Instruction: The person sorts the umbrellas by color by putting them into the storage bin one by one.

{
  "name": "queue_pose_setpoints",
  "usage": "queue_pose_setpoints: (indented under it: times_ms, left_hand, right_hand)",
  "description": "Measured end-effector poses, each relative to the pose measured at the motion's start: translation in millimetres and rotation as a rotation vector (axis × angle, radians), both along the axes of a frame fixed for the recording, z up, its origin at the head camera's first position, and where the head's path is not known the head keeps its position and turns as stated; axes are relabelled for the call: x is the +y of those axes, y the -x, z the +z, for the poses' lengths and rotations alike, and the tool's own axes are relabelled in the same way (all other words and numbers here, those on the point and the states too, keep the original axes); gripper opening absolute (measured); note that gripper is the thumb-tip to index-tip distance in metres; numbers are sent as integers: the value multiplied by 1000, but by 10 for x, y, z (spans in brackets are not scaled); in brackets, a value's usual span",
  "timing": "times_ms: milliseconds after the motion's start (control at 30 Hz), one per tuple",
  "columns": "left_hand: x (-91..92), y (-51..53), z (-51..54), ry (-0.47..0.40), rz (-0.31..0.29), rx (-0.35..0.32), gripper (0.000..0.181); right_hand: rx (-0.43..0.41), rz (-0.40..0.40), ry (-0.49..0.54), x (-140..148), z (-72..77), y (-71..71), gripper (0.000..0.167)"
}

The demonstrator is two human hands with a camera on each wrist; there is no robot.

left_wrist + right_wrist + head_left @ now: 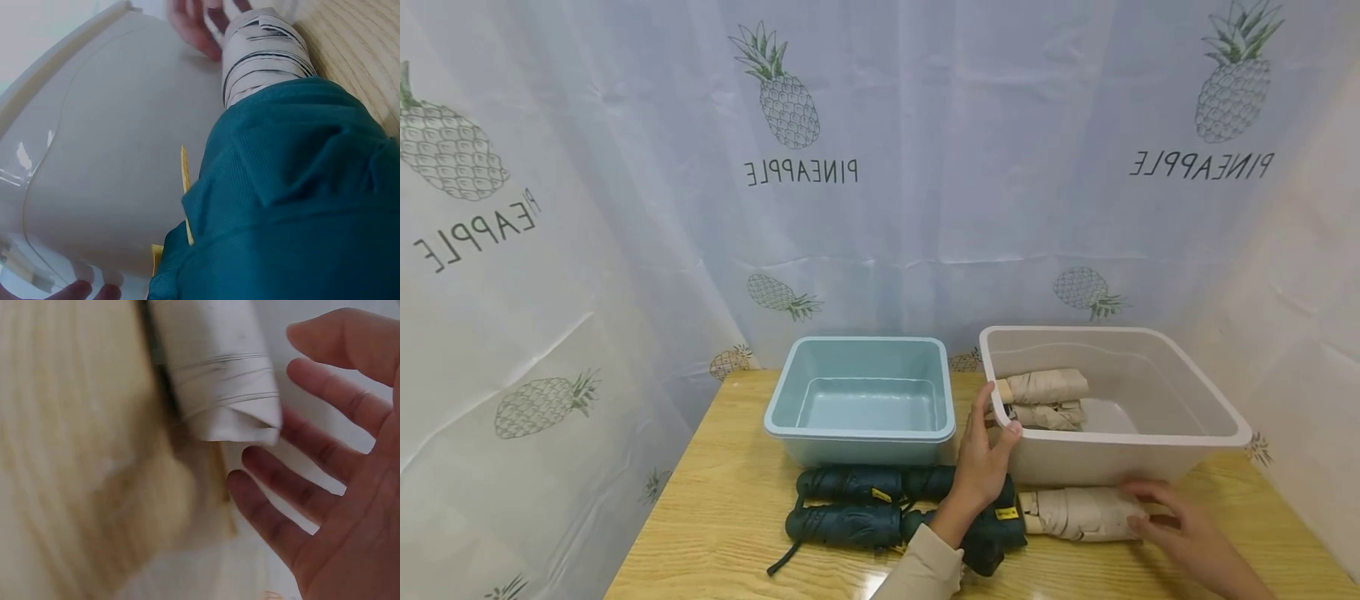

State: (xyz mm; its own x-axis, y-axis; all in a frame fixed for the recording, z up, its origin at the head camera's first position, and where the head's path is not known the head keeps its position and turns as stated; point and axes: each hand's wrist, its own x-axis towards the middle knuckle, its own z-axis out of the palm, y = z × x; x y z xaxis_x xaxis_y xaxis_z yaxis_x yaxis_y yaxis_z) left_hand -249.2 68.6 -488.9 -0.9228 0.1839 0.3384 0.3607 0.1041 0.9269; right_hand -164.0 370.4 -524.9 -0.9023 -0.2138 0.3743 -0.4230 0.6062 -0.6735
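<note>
My left hand (pixel 983 471) holds the front left corner of a beige plastic bin (pixel 1120 462), thumb at the rim; its fingertips (pixel 75 290) show at the bin wall in the left wrist view. A folded beige umbrella (pixel 1086 514) lies on the table before the bin, its handle end to the left. At that umbrella's right end is my right hand (pixel 1183 533). In the right wrist view its fingers (pixel 325 447) are spread beside the umbrella, not wrapped round it. Two more beige umbrellas (pixel 1045 387) lie inside the bin at its left.
Several folded dark green umbrellas (pixel 842 525) lie in two rows on the wooden table (pixel 700 517), partly under my left forearm. A light blue bin (pixel 861 450) with nothing in it stands behind them. A pineapple-print curtain (pixel 925 208) hangs behind and at the sides.
</note>
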Motion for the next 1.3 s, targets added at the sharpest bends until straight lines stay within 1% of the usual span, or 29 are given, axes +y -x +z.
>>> queue_pose_setpoints:
  times_ms: [67,200,333,433,533,600,700,833,1033,1100,1200,1300]
  left_hand:
    - [-2,-3,-1,-1,-1,-4,67]
    - [-3,-3,0,1,-2,-2,67]
    - [-3,7,3,-1,-3,-3,68]
    - [-6,14,6,1,-4,-10,67]
    - [-9,14,7,5,-4,-11,67]
    - [-10,12,8,5,-5,-9,67]
    - [-12,7,9,6,-7,-6,67]
    - [-13,0,9,7,-6,-10,67]
    - [-17,-6,16,5,-8,-16,67]
    - [-18,-7,18,4,-10,-15,67]
    - [-19,-7,18,4,-9,-13,67]
    - [-18,-10,16,5,-6,-13,67]
  right_hand:
    - [5,-3,-20,-14,-69,5,39]
    - [55,2,-38,-57,-149,6,49]
    - [121,1,-85,-91,-168,11,62]
    - [145,-7,-119,-108,-172,19,70]
    - [158,-26,-140,-129,-189,33,74]
    - [164,-51,-168,-141,-202,38,75]
    - [145,-80,-194,-147,-216,31,75]
    - [103,-72,-199,-140,-217,3,75]
    - [61,-86,-265,-121,-194,-38,79]
    - [59,-84,-264,-117,-190,-38,79]
    - [83,-69,-242,-109,-200,-31,78]
    - [125,-63,-218,-105,-222,-18,77]
